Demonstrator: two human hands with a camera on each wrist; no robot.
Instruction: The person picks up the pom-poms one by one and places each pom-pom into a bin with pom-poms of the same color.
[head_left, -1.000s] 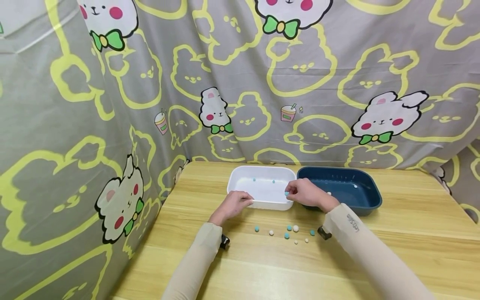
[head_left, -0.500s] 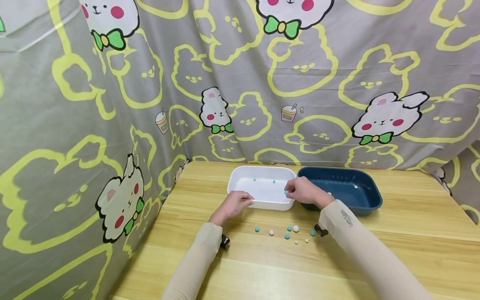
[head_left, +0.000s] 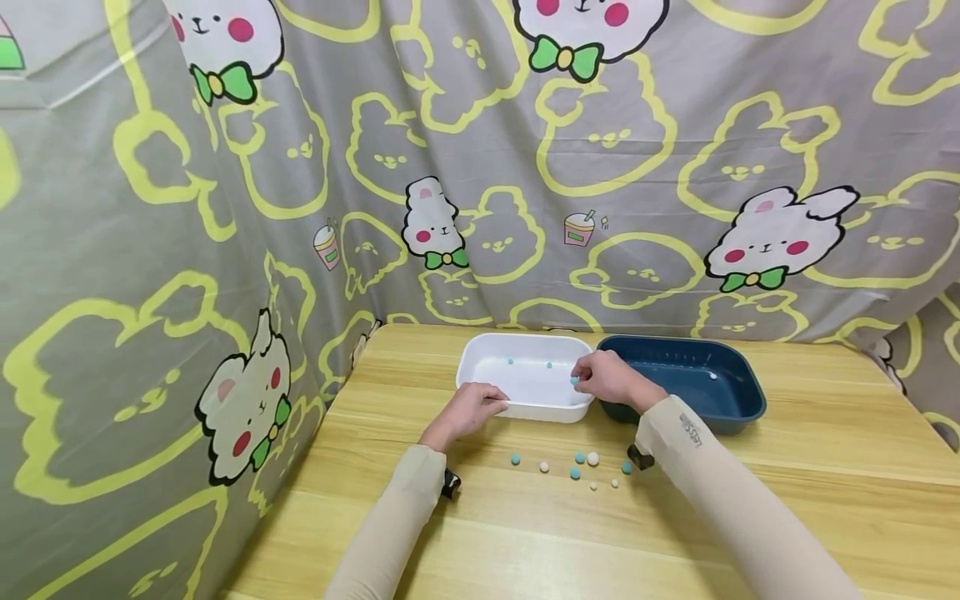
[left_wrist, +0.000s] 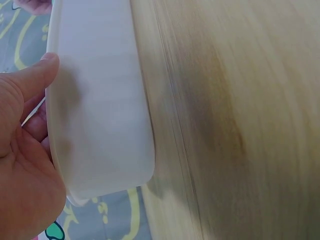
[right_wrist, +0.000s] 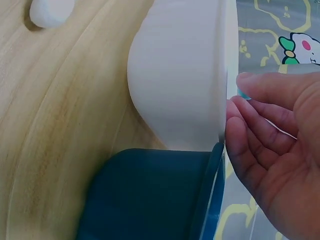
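My left hand (head_left: 474,408) grips the near rim of a white plastic bin (head_left: 536,412) at its left part; in the left wrist view the thumb lies outside the wall and the fingers go over the rim. My right hand (head_left: 609,379) pinches a small blue ball (head_left: 575,380) between thumb and fingertips, over the right end of the white bin. In the right wrist view that ball (right_wrist: 243,94) is mostly hidden by the thumb. Two small blue balls, one of them this ball (head_left: 549,365), lie on the white bin's floor.
A dark blue bin (head_left: 738,417) stands right beside the white one, with a white ball (head_left: 712,376) inside. Several blue and white balls (head_left: 575,472) of different sizes lie on the wooden table (head_left: 525,542) in front. A patterned curtain (head_left: 510,275) hangs behind and at the left.
My right hand has shifted slightly up and back with the blue ball still pinched. The left hand stays on the rim. The head view has tilted a little.
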